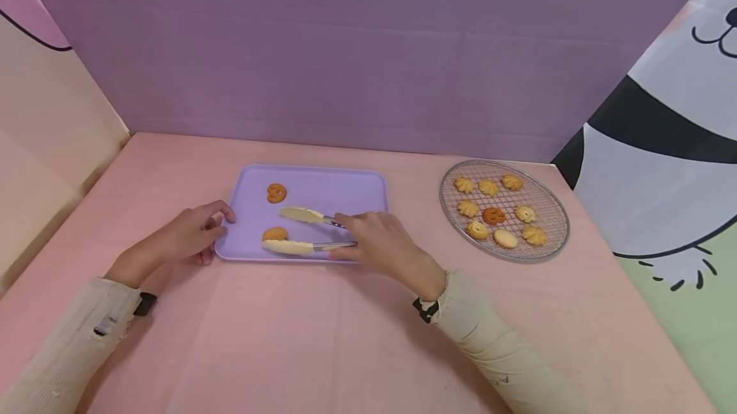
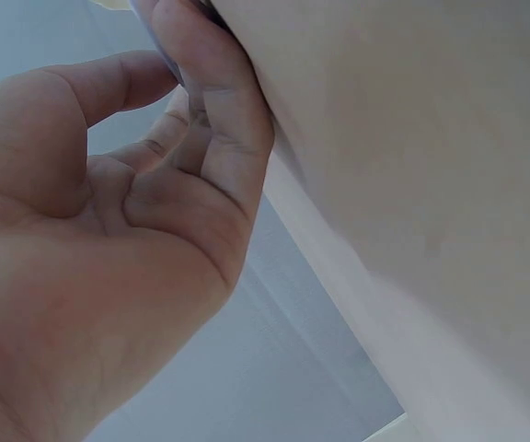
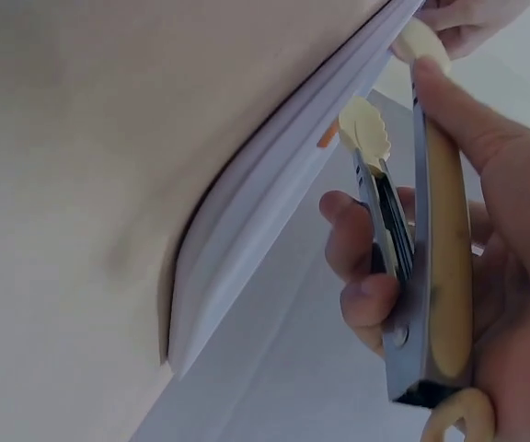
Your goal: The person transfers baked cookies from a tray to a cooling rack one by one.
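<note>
A lilac tray [image 1: 345,190] lies on the pink table. My left hand [image 1: 187,235] pinches its left edge between thumb and curled fingers, also seen on the tray edge in the left wrist view. My right hand [image 1: 388,244] grips cream-tipped metal tongs [image 1: 302,214] over the tray, their arms spread apart. A round golden cookie [image 1: 275,233] lies on the tray against the lower tong tip, partly covered by it. Farther back on the tray is a brown pretzel-shaped cookie [image 1: 276,193]. In the right wrist view, fingers and thumb wrap the tongs' handles [image 3: 449,267].
To the right of the tray stands a round wire rack [image 1: 567,228] bearing several cookies, among them a brown pretzel-shaped one [image 1: 493,216] and a pale oval one [image 1: 505,238]. A purple backdrop [image 1: 345,68] rises behind the table, with a panda-printed sheet [image 1: 650,190] at the right.
</note>
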